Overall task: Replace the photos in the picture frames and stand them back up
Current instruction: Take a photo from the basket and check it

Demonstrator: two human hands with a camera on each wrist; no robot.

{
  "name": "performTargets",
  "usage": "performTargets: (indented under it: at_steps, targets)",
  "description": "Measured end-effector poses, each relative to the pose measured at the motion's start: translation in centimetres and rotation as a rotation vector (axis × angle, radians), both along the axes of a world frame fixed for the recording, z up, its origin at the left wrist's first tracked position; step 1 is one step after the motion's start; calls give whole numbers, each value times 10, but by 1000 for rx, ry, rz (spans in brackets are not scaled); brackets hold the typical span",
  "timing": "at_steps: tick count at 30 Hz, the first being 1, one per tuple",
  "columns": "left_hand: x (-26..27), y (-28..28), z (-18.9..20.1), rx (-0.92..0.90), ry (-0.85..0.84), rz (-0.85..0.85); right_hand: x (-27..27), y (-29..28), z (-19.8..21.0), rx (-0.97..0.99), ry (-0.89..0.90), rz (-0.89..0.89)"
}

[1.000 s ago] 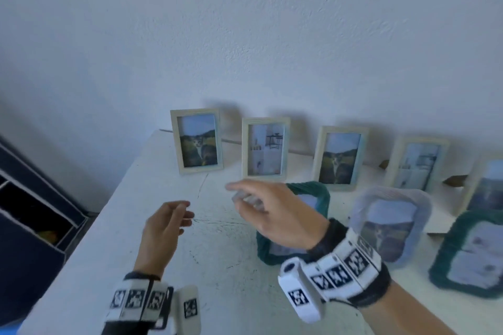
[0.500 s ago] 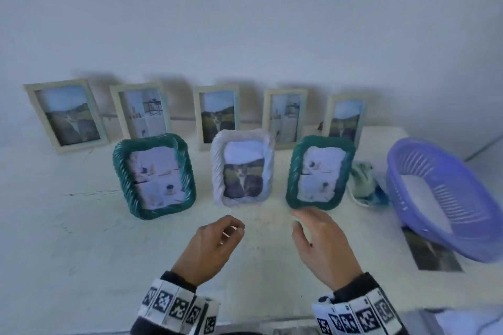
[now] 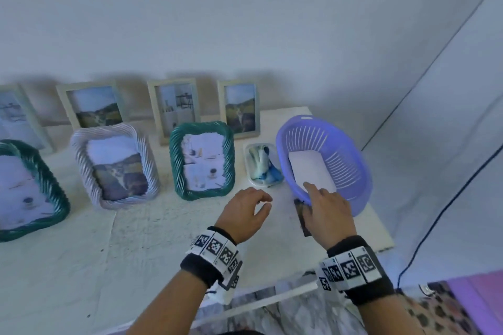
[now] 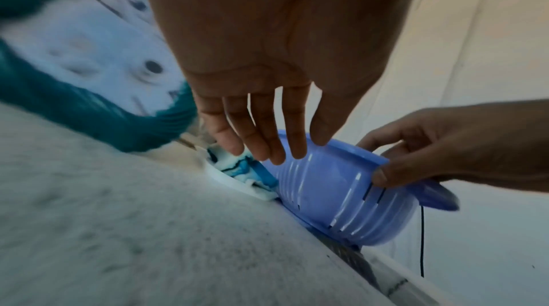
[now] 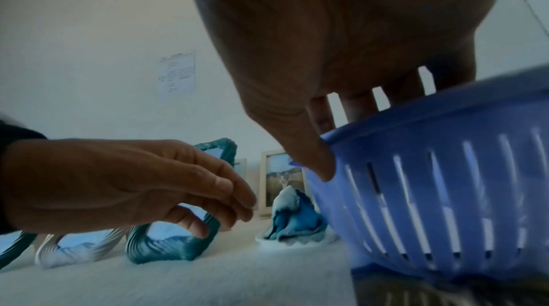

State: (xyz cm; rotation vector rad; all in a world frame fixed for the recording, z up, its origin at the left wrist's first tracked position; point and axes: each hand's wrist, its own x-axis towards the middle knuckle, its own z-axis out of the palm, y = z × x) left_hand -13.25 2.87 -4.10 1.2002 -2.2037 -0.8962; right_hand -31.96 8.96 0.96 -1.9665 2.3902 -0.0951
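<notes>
on the white table point(image 3: 136, 239) we saw picture frames standing upright in two rows: pale wooden frames point(image 3: 174, 109) along the wall, and in front of them a white rope-edged frame point(image 3: 115, 166) between two teal rope-edged frames, the nearer of which point(image 3: 202, 160) stood just left of a small white dish point(image 3: 249, 171) holding a blue and white crumpled thing we could not identify. a purple slotted basket point(image 3: 340, 144) sat at the table's right end, touching that dish, with a white sheet point(image 3: 310, 168) lying inside it and a dark loose photo point(image 3: 302, 215) partly beneath its near rim. our right hand point(image 3: 326, 209) gripped the basket's near rim, thumb point(image 5: 315, 160) on the outer wall and fingers point(image 5: 356, 104) over the edge into the bowl, covering most of the loose photo in the head view. our left hand point(image 3: 245, 212) hovered above the table near the teal frame and dish, fingers point(image 4: 267, 132) loosely extended, holding nothing.
</notes>
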Motion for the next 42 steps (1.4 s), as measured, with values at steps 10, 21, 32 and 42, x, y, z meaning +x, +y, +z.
performTargets:
  at_steps: [10,21,32,42]
  targets:
    - [-77,-41,0,-221,-397,-155,-76,-16,31,-114,-162,135]
    - [-133,-71,-4,-268,-667,-278,-130,-33,44,-115,-252,157]
    - [-159,-74,-23,-231,-748,-206,-143,-36,56,-107,-337,159]
    - [-159,-85,-17,-146,-802,-239,-145,-33,52,-100,-330,185]
